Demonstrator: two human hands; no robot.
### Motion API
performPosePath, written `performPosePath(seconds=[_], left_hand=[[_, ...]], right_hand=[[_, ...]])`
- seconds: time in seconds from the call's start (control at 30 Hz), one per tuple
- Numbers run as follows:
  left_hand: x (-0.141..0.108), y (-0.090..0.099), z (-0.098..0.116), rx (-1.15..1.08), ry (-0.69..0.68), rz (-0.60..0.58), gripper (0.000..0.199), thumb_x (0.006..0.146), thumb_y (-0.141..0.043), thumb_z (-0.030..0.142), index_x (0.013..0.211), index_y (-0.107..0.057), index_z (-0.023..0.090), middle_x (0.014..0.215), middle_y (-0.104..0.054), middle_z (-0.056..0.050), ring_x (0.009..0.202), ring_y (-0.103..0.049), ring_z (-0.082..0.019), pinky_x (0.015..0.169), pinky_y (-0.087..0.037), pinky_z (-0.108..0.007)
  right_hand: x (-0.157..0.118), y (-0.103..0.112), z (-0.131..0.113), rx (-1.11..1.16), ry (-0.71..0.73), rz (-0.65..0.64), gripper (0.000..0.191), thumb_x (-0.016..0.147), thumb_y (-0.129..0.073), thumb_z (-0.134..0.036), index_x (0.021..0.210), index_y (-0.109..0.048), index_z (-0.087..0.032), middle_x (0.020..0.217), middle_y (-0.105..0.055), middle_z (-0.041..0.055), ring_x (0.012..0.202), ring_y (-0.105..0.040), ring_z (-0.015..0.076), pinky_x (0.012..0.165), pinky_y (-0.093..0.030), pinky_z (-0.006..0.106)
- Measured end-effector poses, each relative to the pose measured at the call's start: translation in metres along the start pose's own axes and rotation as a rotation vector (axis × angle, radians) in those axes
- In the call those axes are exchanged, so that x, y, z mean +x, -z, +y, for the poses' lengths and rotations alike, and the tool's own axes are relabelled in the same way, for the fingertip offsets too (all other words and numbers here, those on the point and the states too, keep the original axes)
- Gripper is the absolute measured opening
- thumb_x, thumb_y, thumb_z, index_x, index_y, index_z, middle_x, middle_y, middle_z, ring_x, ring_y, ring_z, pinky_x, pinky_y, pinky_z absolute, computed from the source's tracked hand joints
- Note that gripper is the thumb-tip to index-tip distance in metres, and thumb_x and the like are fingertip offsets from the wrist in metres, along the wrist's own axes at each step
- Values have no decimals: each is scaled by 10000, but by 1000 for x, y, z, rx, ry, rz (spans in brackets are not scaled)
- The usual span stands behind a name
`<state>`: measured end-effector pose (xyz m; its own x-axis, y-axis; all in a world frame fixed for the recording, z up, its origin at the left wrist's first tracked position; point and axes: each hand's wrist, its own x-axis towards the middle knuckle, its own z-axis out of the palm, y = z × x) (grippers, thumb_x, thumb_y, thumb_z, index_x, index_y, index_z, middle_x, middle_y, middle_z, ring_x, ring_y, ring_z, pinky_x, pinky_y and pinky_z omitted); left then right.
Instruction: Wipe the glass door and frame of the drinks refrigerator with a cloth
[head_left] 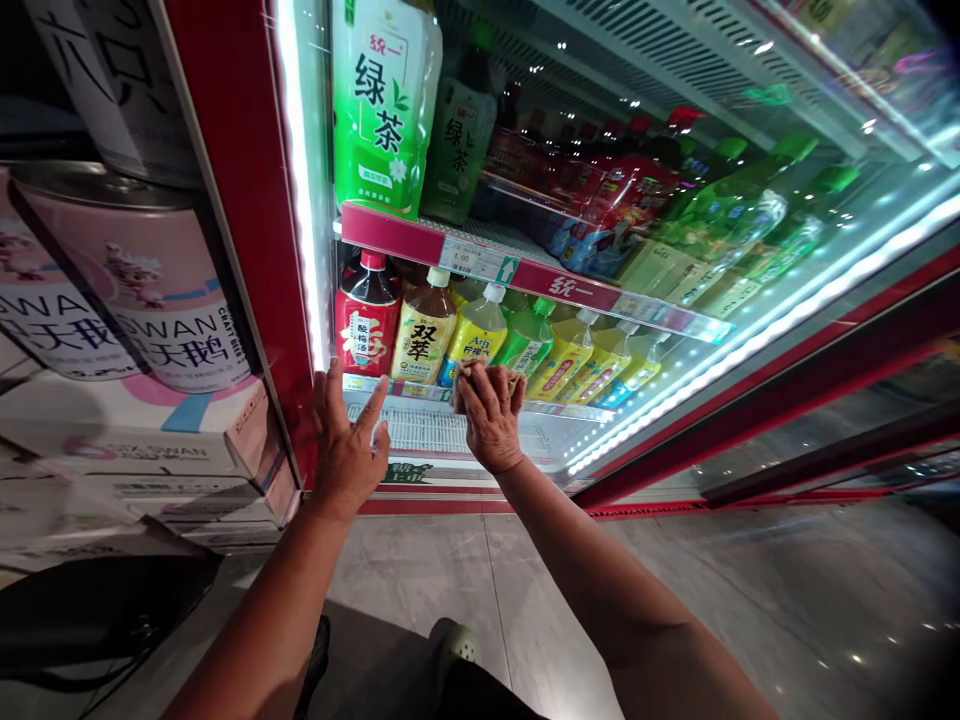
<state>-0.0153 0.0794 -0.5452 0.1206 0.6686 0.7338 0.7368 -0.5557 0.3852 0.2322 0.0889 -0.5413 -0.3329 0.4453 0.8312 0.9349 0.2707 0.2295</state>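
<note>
My right hand (495,425) is closed over a crumpled brownish cloth (460,390), at the front of a lit drinks fridge (465,500). Behind that hand stands a lower row of bottles, among them a yellow lemon drink (472,335) and a green one (525,345). Fingers spread, my left hand (349,435) is held at the fridge's left side, close to a red-labelled bottle (367,320) and a cream-labelled bottle (425,330). It holds nothing. Whether its fingertips touch the glass, I cannot tell.
Large green tea bottles (386,120) fill the upper shelf's left end, above a red price strip (555,285). At left, big pink-and-white cans (180,290) stand on stacked cartons (150,440). A black bag-like object (97,610) lies lower left. Grey tiles (420,570) cover the floor.
</note>
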Motion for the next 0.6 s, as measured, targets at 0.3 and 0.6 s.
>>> performPosePath(seconds=[0.3,0.6], left_hand=[[1,1,-2,-35,-17,74,756,875,-595,80,1552,-438,379,1760,29,-10,1613,-141,-369,1287,-259,-614],[-1,2,-9,33,29,69,663,858,-639,115,1465,-564,371,1756,12,9,1598,-169,-396,1288,-221,-643]], right_hand=[[25,-2,-11,-9,-41,-24,613,977,-439,-162,1562,-443,-349,1627,-486,-13,1644,-78,217,1325,-8,599],[28,-3,-31,37,79,-113,618,983,-447,-160,1566,-434,-365,1598,-528,-34,1637,-125,187,1328,48,553]])
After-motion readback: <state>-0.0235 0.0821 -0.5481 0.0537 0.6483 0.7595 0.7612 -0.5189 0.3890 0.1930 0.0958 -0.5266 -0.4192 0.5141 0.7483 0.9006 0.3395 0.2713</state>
